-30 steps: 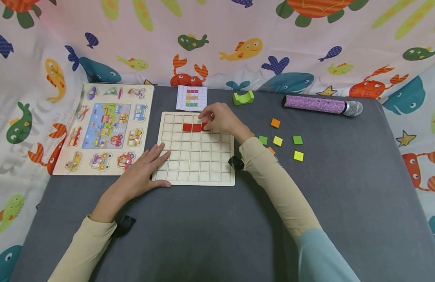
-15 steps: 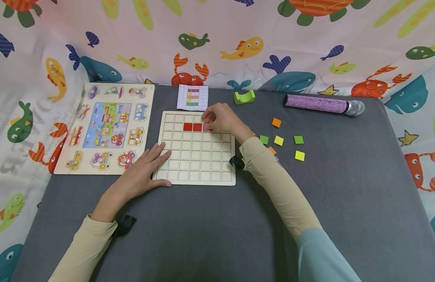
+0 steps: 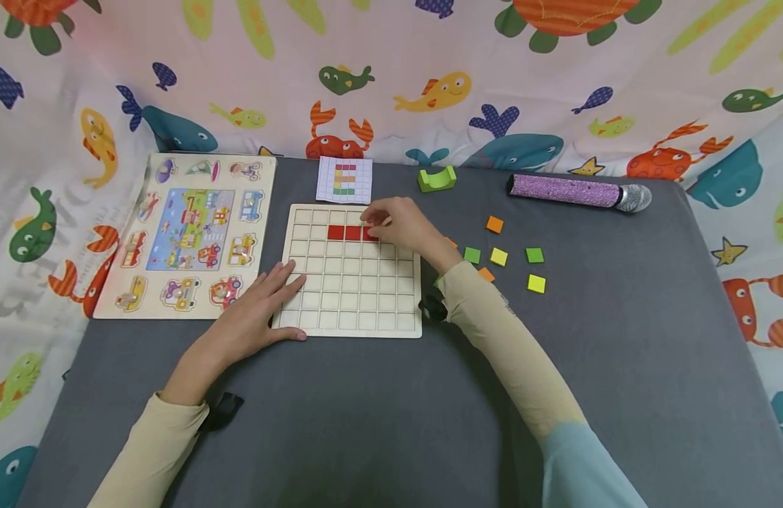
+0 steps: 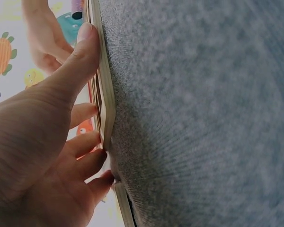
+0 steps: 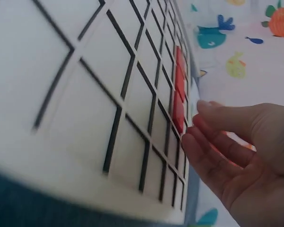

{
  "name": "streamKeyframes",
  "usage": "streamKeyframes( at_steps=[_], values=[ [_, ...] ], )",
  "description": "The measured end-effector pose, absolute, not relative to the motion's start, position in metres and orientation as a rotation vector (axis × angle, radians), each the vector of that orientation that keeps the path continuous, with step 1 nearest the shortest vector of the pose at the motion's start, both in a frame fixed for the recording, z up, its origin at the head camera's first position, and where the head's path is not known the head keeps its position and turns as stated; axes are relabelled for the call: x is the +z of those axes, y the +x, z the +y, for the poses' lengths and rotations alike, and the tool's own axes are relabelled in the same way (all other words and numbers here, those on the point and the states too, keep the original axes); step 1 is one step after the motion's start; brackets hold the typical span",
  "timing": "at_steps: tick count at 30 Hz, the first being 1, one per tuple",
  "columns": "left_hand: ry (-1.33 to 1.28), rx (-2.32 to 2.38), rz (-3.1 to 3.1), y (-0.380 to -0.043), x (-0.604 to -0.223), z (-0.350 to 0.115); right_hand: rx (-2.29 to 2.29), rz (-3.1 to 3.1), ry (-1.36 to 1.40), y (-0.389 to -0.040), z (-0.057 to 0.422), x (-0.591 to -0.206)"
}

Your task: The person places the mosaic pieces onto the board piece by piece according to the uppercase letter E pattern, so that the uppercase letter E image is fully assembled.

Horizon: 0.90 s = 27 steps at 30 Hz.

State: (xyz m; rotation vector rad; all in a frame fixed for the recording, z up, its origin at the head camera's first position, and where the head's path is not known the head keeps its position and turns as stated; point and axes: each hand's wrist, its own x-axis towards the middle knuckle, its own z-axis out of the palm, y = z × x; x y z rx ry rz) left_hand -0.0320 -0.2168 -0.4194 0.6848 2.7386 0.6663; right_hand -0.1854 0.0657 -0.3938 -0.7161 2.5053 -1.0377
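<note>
A white wooden grid board (image 3: 350, 300) lies on the grey tabletop. Three red square tiles (image 3: 352, 233) sit side by side in its second row from the top. Over the rightmost of them is my right hand (image 3: 401, 224), partly covering it. In the right wrist view the fingers are loosely bent with nothing between thumb and fingertips, close by the red tiles (image 5: 179, 111); whether they touch is hard to tell. Fingers spread, my left hand (image 3: 248, 317) rests on the board's lower left edge, its thumb (image 4: 83, 54) along the near rim.
Loose orange, yellow and green tiles (image 3: 499, 257) lie right of the board. Behind it are a paper pattern card (image 3: 361, 176) and a green curved block (image 3: 437, 180). A picture puzzle (image 3: 191, 229) lies left, a purple microphone (image 3: 569, 191) back right. A printed cloth hangs behind.
My right hand's fingers have loosened from the third red tile and drawn slightly away, and more of that tile shows in its cell. The left hand has stayed on the board.
</note>
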Motion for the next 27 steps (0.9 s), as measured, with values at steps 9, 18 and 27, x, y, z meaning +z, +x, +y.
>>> streamKeyframes(
  at_steps=[9, 18, 27],
  values=[
    [0.698, 0.668, 2.739, -0.032, -0.419, -0.216, -1.094, 2.584, -0.691, -0.164, 0.135, -0.377],
    [0.695, 0.656, 2.741, -0.03, -0.419, -0.217, -1.032, 2.694, -0.508, -0.147, 0.214, -0.386],
    [0.693, 0.664, 2.743, -0.029, -0.42, -0.217, -0.909, 2.712, -0.474, -0.137, 0.251, -0.394]
  ],
)
